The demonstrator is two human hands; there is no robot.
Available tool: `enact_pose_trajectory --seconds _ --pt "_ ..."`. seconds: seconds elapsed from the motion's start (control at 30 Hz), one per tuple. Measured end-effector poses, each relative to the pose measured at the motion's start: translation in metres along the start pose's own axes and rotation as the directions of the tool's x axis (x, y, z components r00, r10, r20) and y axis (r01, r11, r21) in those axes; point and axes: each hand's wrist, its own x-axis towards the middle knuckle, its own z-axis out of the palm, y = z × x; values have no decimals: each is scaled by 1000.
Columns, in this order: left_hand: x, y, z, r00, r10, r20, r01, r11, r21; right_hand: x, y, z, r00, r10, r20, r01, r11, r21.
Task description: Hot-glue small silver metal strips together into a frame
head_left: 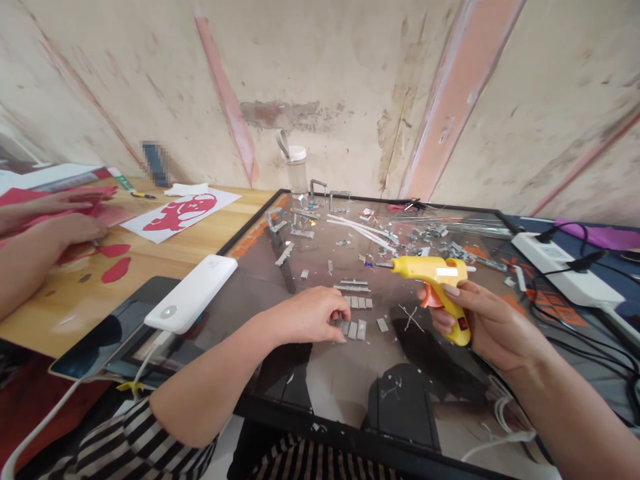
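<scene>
step, i judge: lining up near row of grey pieces (353, 330) on middle of tabletop (340, 390) | my left fingers (341, 304): half curled at its left end, grip i cannot tell | right fingers (443, 320): closed around yellow glue gun (425, 268) | next probably needs: pieces steady for glue

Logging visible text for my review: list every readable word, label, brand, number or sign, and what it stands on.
Nothing is legible.
White rounded power bank: faint mark, too small.
Yellow plastic glue gun: white label, nothing readable.
Dark tabletop: orange markings, too unclear.
Green-white tube: too blurred.
</scene>
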Motion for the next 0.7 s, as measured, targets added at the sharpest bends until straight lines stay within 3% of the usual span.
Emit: enact_pose_trajectory --seconds 0.33,0.7 --pt "0 -2 1 999 -23 -38 23 1000 -3 -1 -1 3 1000 16 17 -17 1000 7" --pt "0 -4 0 998 36 -49 -34 999 42 0 -2 3 999 36 30 -36 999 -14"
